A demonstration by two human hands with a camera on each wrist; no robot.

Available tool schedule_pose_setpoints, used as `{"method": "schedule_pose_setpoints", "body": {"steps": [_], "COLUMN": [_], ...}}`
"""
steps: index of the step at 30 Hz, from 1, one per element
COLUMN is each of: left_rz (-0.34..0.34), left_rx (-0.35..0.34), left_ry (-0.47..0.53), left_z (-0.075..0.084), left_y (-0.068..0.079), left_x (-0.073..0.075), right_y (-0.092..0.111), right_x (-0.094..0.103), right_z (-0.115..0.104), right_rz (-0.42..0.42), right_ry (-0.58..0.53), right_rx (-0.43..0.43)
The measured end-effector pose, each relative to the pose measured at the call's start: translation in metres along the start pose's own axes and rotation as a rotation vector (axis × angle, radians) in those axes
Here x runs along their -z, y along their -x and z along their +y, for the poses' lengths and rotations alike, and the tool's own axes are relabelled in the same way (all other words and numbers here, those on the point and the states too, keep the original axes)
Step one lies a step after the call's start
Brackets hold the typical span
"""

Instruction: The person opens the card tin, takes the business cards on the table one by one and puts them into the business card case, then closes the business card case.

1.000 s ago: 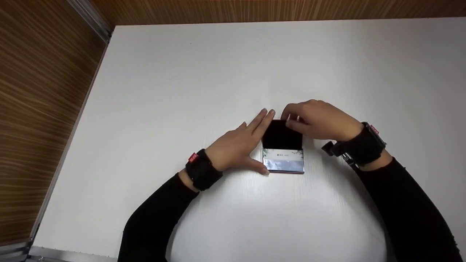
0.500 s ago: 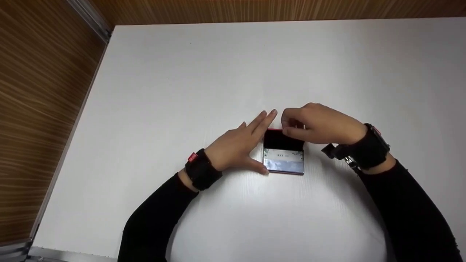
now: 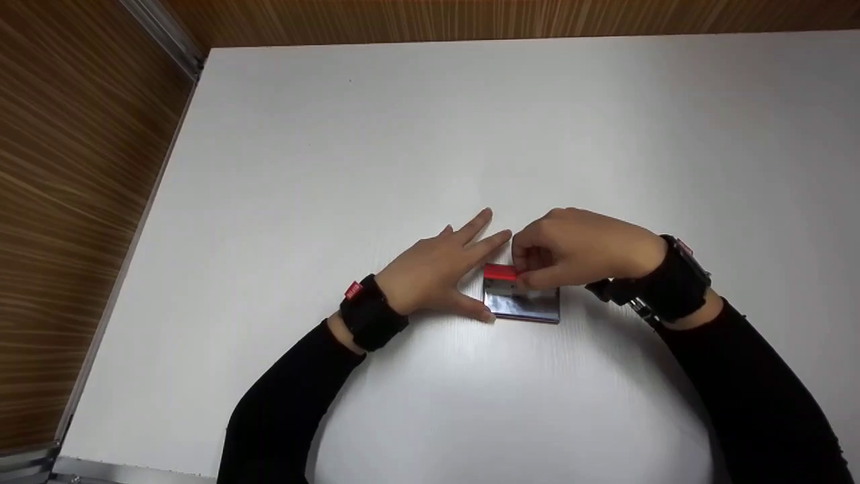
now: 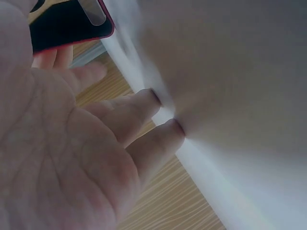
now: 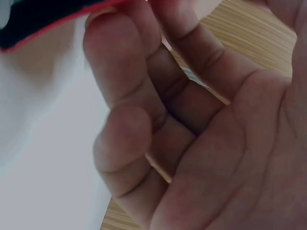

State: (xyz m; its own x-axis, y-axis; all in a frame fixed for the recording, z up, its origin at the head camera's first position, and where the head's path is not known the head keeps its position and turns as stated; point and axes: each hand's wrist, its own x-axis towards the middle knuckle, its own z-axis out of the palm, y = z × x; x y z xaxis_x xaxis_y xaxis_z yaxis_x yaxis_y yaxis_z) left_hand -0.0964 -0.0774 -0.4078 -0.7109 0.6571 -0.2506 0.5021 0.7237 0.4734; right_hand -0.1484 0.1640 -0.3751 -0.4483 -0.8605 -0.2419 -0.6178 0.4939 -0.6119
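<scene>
A small business card case (image 3: 531, 309) lies on the white table with its clear front pocket toward me. Its red-and-black lid (image 3: 499, 272) stands partly folded over the case. My left hand (image 3: 433, 274) rests at the left side, fingers spread, the thumb near the case's lower left corner. The right hand (image 3: 581, 249) pinches the lid at its top edge with curled fingers, covering the lid's right part. In the left wrist view the black lid (image 4: 69, 28) shows a red border. The right wrist view catches only a strip of the red-edged lid (image 5: 38, 24) by the fingertips.
Around the case extends the white table (image 3: 322, 148). Brown wood-grain panels stand along the back (image 3: 510, 19) and on the left (image 3: 74, 222). Black wrist straps (image 3: 373, 312) sit on both wrists.
My right hand has moved toward me, bringing the lid down over the case, so its red outer side now shows. The left hand stays in place, with its fingers slightly more spread.
</scene>
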Motion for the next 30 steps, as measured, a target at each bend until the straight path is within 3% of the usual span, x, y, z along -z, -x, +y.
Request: {"method": "schedule_pose_setpoints", "body": {"steps": [5,11,18,30], "left_rz": [-0.011,-0.014,-0.029,0.016], "left_rx": [0.001,0.005,0.008,0.019], "left_ry": [-0.042,-0.052,-0.042,-0.074], "left_z": [0.001,0.001,0.002,0.003], "left_y": [0.0,0.001,-0.001,0.001], "left_x": [0.0,-0.001,0.0,-0.001], "right_y": [-0.004,-0.006,-0.008,-0.011], "right_x": [-0.007,-0.013,-0.017,-0.018], "right_z": [-0.005,-0.004,-0.002,-0.004], "right_rz": [-0.064,-0.132,-0.118,-0.112], "right_ry": [0.053,0.039,0.028,0.04], "right_rx": [-0.034,-0.092,-0.101,-0.078]}}
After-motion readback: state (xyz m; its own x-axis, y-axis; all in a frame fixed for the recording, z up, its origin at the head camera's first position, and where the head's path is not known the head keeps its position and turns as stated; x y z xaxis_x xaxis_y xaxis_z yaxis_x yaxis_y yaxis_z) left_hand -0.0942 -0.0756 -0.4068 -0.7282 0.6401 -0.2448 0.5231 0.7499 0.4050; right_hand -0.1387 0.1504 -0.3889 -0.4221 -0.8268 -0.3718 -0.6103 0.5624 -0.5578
